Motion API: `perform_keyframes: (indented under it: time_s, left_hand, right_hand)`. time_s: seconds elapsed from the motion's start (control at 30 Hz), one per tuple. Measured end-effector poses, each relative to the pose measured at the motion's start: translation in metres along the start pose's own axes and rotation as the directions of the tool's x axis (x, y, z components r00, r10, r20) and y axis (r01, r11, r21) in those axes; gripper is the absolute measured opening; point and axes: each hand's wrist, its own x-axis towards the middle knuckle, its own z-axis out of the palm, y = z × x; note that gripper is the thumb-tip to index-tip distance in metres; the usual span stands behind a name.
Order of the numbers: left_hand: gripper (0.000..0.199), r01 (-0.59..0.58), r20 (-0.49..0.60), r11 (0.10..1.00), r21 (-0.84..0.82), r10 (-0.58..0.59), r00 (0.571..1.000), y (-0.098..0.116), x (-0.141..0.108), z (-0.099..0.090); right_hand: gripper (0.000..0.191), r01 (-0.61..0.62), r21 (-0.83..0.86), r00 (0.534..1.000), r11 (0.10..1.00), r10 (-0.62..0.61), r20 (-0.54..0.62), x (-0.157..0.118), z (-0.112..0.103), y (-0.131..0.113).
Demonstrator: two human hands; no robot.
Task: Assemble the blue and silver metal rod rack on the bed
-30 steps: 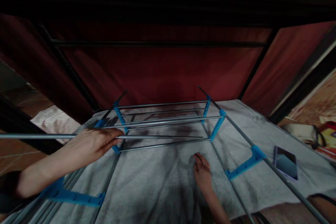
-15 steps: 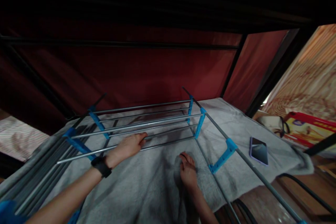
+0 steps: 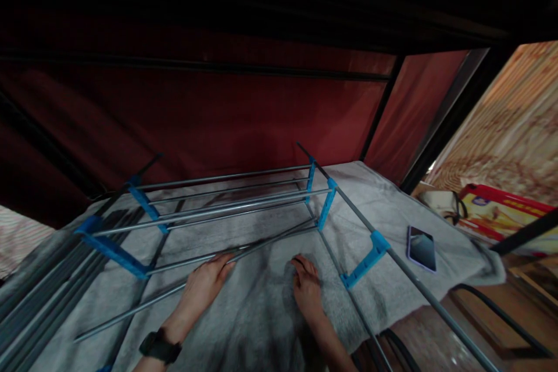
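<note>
My left hand [image 3: 208, 280], with a dark watch on its wrist, is closed around a loose metal rod [image 3: 131, 311]. The rod slants across the rack; its near left end is free, and its far end lies by the lower right part of a blue connector [image 3: 325, 209]. My right hand [image 3: 307, 286] lies on the grey blanket [image 3: 261, 314], fingers loosely bent and nothing seen in them. Between the hands and the red cloth stands a rack frame of metal tubes [image 3: 244, 207] joined by blue plastic connectors. Another blue connector [image 3: 366, 260] sits right of my right hand.
More grey tubes [image 3: 56, 296] lie side by side at the left. A phone [image 3: 421, 248] rests on the blanket at right. Beyond it are a red and yellow box [image 3: 501, 209] and a pale object with a dark strap [image 3: 438, 203]. Dark bed-frame posts [image 3: 453, 119] surround the space.
My left hand has come down and nearer, bringing the rod along, whose left end has swung towards me, below the left connector. My right hand has stayed on the blanket. The view has shifted slightly.
</note>
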Motion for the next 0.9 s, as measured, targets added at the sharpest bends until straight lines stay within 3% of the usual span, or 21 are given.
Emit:
perform_keyframes:
  time_s: [0.2, 0.43, 0.63, 0.9]
  left_hand:
    - [0.043, -0.01, -0.054, 0.998, -0.056, 0.007, 0.999, 0.001, 0.0, 0.013]
    - [0.046, -0.031, -0.03, 0.998, -0.062, 0.029, 0.999, -0.006, 0.015, 0.026]
    - [0.047, -0.046, -0.043, 0.996, -0.083, 0.042, 0.998, -0.013, 0.026, 0.038]
    - [0.046, -0.089, -0.048, 0.986, -0.142, 0.083, 0.995, -0.014, 0.034, 0.041]
  right_hand:
    - [0.044, -0.114, 0.212, 0.987, 0.971, 0.136, -0.09, 0.01, 0.001, 0.014]
    - [0.044, -0.163, 0.225, 0.949, 0.96, 0.215, -0.228, 0.05, -0.015, 0.042]
    - [0.042, -0.215, 0.208, 0.942, 0.954, 0.259, -0.213, 0.08, -0.022, 0.05]
    - [0.044, -0.289, 0.382, 0.923, 0.878, 0.361, -0.132, 0.095, -0.014, 0.048]
